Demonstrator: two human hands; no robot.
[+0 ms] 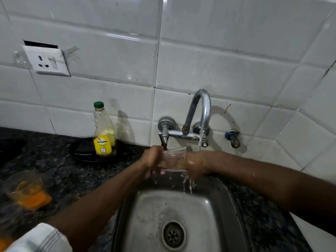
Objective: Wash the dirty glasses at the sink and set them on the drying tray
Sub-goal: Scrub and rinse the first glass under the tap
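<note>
Glass (pixel 174 158) held sideways over sink (pixel 181 202)

Left hand (pixel 151 160): fingers curled round the glass's left end. Right hand (pixel 195 165) covers the other end; fingers hidden, grip can't be told. Tap (pixel 200 110) water lands on the right wrist. On the counter (pixel 60 171), left: bottle (pixel 104 135) standing on black tray (pixel 80 153) by the wall; nearer, blurred orange glass (pixel 29 191)

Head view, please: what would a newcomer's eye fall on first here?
The clear glass, tipped sideways above the steel sink, gripped by the left hand with the right hand at its rim under the running tap. Next, the yellow-labelled bottle by the wall at left.
</note>
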